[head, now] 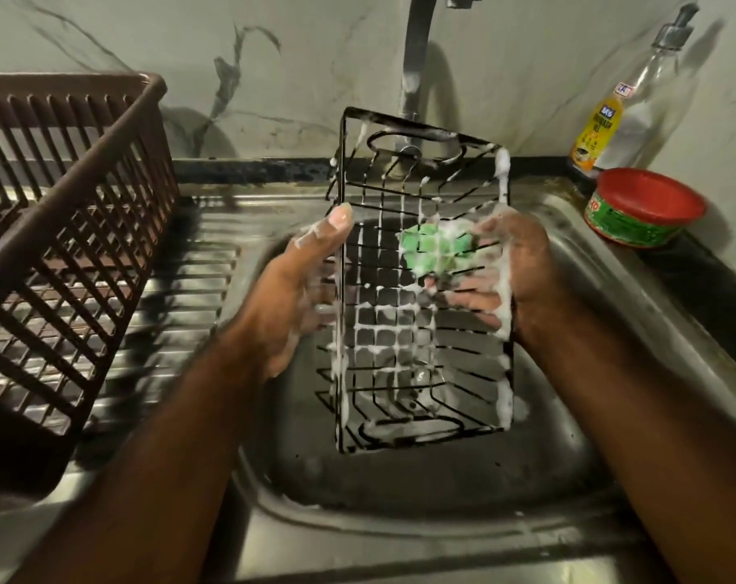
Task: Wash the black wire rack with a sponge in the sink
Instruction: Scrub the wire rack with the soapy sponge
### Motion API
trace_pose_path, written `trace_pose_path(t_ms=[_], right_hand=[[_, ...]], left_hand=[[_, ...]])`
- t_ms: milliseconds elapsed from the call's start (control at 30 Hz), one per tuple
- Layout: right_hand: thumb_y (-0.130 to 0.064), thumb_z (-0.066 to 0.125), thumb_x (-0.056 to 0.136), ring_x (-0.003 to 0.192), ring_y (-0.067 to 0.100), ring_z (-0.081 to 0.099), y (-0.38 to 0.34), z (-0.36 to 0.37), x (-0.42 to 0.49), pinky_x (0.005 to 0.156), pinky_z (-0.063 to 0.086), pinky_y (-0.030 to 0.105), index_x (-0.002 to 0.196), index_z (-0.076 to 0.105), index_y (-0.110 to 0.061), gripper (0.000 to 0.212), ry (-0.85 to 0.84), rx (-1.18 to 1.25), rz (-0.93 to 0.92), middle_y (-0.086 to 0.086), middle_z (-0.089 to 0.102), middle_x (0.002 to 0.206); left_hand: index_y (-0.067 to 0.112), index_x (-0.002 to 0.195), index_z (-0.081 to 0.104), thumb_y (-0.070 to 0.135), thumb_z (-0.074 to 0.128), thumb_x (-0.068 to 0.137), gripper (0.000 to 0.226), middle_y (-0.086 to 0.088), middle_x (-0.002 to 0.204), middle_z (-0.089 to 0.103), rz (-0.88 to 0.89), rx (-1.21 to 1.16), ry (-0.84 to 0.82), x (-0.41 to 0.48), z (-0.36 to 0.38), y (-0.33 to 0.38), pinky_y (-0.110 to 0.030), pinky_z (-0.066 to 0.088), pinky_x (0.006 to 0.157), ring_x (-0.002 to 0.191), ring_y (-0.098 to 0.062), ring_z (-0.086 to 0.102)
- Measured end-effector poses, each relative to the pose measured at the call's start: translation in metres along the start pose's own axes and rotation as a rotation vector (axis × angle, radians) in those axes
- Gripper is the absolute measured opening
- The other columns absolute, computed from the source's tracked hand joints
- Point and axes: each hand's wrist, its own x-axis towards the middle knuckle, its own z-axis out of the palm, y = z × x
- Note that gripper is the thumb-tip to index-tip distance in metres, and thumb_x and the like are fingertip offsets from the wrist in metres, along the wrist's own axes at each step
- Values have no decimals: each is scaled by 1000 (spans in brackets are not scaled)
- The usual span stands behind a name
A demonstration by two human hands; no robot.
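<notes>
Black wire rack [400, 326] held upright over sink [400, 491], suds on mesh. Left hand [298, 288] grips left edge; right hand [513, 267] clutches green sponge [435, 246] against grid. Scrubbing step in hand; next move likely calls for sponging lower rungs, then rinse.

Over the stainless steel sink [421, 537], the left hand [290, 297] is gripping a foamy black wire rack [341, 288]. The right hand [522, 263] is holding a green sponge [433, 246] against it.
</notes>
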Motion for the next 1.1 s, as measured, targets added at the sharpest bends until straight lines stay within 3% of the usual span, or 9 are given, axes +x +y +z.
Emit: trace_pose_path(t_ms=[133, 267, 367, 500, 633, 700, 867, 967, 1100], right_hand=[[-44, 55, 93, 75, 32, 71, 4, 10, -9, 37, 46, 21, 135, 56, -7, 56, -11, 6, 24, 25, 68, 118], [-76, 41, 86, 77, 28, 76, 7, 13, -7, 56, 60, 36, 139, 51, -23, 75, 14, 18, -21, 19, 70, 112], [-76, 24, 92, 71, 26, 75, 4, 10, -8, 52, 59, 35, 105, 69, -12, 79, -66, 148, 19, 13, 76, 88], [-39, 39, 104, 47, 9, 54, 14, 9, 5, 42, 47, 21, 73, 64, -22, 43, -23, 55, 26, -2, 57, 63], [1, 40, 99, 62, 21, 69, 18, 10, 14, 56, 62, 43, 99, 65, -11, 28, 93, 107, 26, 9, 70, 80], [4, 42, 97, 70, 20, 68, 21, 8, 20, 70, 60, 40, 109, 66, -10, 30, 238, 25, -104, 7, 71, 86], [-26, 76, 82, 92, 0, 67, 9, 11, 12, 82, 57, 25, 115, 70, -12, 37, 810, -499, -874, -6, 72, 103], [-21, 77, 82, 86, -7, 58, 15, 23, -8, 75, 45, 9, 110, 67, -12, 31, 612, -809, -1245, -3, 66, 100], [-9, 71, 82, 85, 9, 58, 39, 35, -5, 78, 46, 9, 108, 74, -9, 27, 106, -1256, -1172, 7, 69, 107]], left_hand=[[26, 134, 55, 62, 71, 70, 75, -5, 127, 68, 31, 15, -18, 0, 2, -2, -53, 56, 88, 113, -31, 68], [24, 124, 56, 51, 64, 77, 55, -8, 116, 72, 85, 17, 41, 2, 2, -2, -40, 57, 66, 100, -34, 72], [20, 117, 59, 47, 57, 81, 45, -11, 109, 75, 158, -15, 82, 0, 2, -2, -47, 61, 67, 95, -35, 73], [18, 105, 64, 44, 52, 81, 38, -13, 103, 76, 164, -28, 112, -3, 3, -1, -53, 59, 76, 92, -40, 72], [22, 98, 62, 43, 53, 82, 28, -10, 100, 77, 189, 6, 147, -2, 0, 0, -47, 61, 71, 88, -34, 74], [21, 100, 62, 44, 53, 82, 31, -9, 99, 77, 193, 2, 159, 0, -2, -2, -47, 62, 69, 85, -29, 75], [14, 117, 56, 48, 55, 78, 51, -11, 113, 73, 140, -46, 219, 6, -6, -9, -52, 59, 76, 99, -34, 72], [9, 120, 51, 45, 53, 80, 54, -15, 119, 68, 171, -33, 217, 8, -4, -12, -47, 59, 73, 104, -37, 68], [14, 100, 51, 40, 62, 73, 39, -19, 108, 62, 272, 20, 240, 10, -3, -14, -70, 51, 88, 112, -51, 58]])
